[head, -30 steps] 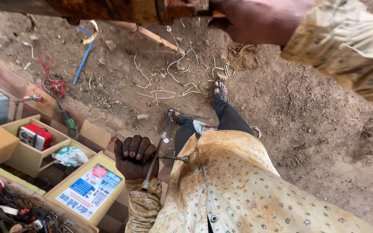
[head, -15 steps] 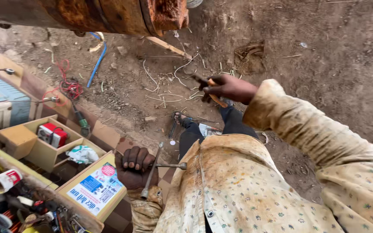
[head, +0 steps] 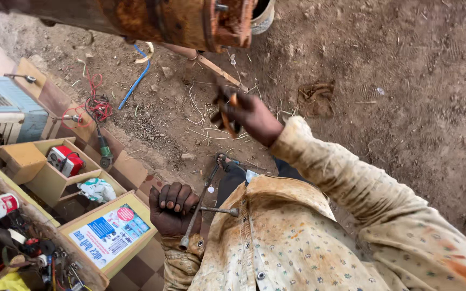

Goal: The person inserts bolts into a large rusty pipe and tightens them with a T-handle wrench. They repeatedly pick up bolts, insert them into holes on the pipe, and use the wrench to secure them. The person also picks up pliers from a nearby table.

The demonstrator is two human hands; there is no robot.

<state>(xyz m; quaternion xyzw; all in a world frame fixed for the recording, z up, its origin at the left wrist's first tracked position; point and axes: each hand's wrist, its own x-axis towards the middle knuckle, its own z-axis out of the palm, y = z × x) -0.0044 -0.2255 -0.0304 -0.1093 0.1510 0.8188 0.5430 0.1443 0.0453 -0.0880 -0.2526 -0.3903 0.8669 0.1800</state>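
Note:
My left hand (head: 172, 209) is closed around a grey metal cross-shaped wrench (head: 203, 199), held upright close to my patterned shirt. My right hand (head: 249, 116) is stretched forward over the dirt ground, gripping a small brown stick-like tool (head: 226, 114). Just above it hangs a large rusty metal machine part (head: 184, 21) at the top of the view. My foot in a sandal (head: 225, 161) rests on the ground between both hands.
A wooden tool box (head: 55, 188) with compartments sits at the left, holding a red meter (head: 63, 160), tape rolls and a printed card (head: 109, 234). A blue-grey cooler (head: 1, 108), red wires (head: 97, 105), a blue cable (head: 134, 85) and wire scraps lie around.
My right hand has moved down and left from the rusty part to the middle of the view. The view has shifted right. My left hand keeps its hold on the wrench.

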